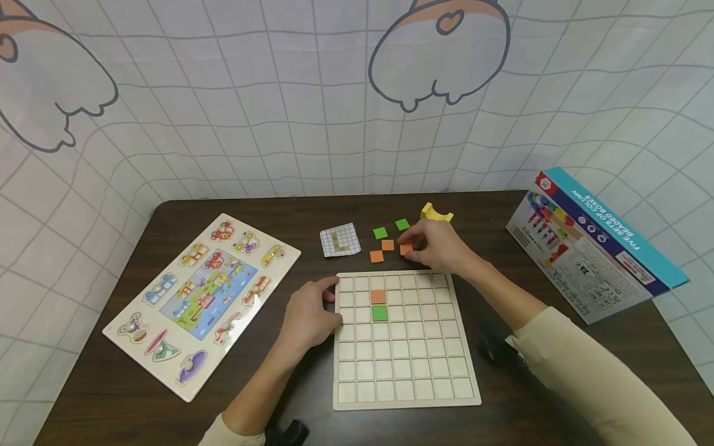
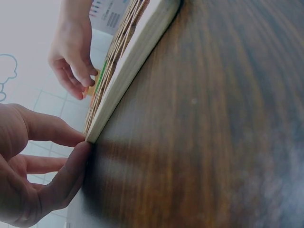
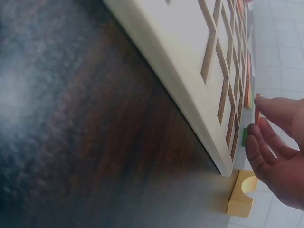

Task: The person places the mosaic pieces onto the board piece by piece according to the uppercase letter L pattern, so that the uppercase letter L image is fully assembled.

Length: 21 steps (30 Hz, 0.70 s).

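Head view: bright, even illumination; fine print on the beaded-boxes carton (image 1: 591, 254) soft. Wrist views: dimmer, hazy; pale glare on the wood-grain counter (image 2: 199, 104); grid-patterned backdrop (image 2: 23, 47) washed out.

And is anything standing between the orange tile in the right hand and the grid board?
Nothing visible does: the right hand pinches the orange tile beyond the grid board, and the loose tiles lie to its left or farther back.
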Each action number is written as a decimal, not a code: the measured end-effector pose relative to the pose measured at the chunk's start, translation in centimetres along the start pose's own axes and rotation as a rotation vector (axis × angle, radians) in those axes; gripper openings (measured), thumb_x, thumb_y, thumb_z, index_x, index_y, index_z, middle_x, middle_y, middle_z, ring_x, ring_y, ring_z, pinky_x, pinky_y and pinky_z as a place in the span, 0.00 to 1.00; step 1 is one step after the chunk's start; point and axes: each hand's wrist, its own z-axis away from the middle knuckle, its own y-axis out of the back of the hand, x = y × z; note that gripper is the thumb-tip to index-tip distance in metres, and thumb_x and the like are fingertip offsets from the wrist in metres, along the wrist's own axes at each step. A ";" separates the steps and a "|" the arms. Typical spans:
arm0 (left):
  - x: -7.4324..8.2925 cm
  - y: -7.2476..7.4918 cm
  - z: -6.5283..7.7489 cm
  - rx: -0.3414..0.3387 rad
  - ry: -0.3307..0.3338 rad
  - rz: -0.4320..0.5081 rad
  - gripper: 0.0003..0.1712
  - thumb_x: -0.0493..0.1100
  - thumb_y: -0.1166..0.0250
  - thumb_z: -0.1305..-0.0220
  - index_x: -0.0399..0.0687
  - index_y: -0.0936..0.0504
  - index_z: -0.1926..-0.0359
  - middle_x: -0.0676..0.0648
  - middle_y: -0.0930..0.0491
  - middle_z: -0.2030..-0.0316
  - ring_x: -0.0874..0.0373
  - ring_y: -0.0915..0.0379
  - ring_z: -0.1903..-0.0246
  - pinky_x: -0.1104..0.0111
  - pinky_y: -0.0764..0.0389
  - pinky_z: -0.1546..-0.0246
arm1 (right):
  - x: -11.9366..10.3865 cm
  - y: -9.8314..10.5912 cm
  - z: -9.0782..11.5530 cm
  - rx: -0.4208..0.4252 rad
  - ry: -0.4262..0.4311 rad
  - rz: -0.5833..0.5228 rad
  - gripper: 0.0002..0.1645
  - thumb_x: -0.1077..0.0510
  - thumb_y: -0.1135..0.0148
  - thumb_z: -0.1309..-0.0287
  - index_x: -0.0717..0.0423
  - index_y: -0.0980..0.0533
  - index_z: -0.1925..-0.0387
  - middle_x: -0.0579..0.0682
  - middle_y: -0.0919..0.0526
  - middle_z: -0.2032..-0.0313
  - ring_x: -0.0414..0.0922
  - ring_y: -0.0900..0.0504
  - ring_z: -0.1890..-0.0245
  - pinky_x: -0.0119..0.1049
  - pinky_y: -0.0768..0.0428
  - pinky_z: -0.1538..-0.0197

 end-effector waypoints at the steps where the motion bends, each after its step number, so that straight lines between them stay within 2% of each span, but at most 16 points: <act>1: 0.0 0.0 0.0 0.000 0.000 0.000 0.41 0.30 0.32 0.58 0.44 0.18 0.36 0.48 0.19 0.63 0.52 0.28 0.64 0.64 0.31 0.65 | -0.1 0.0 0.1 0.001 0.002 -0.006 0.15 0.62 0.25 0.42 0.56 0.12 0.52 0.50 0.15 0.60 0.45 0.16 0.63 0.45 0.17 0.55; 12: 0.0 0.0 0.0 0.003 0.005 -0.003 0.42 0.30 0.32 0.59 0.45 0.18 0.36 0.49 0.19 0.63 0.51 0.27 0.63 0.63 0.30 0.64 | -0.8 -0.2 0.8 0.012 0.029 -0.056 0.14 0.63 0.24 0.43 0.56 0.12 0.54 0.51 0.15 0.59 0.44 0.16 0.63 0.42 0.16 0.56; 21: 0.1 0.0 0.0 -0.004 0.012 0.002 0.41 0.30 0.32 0.59 0.45 0.18 0.35 0.49 0.19 0.63 0.52 0.28 0.64 0.64 0.31 0.65 | -1.4 -0.2 1.4 0.016 0.063 -0.041 0.16 0.63 0.24 0.44 0.58 0.13 0.52 0.52 0.14 0.56 0.45 0.15 0.61 0.42 0.15 0.55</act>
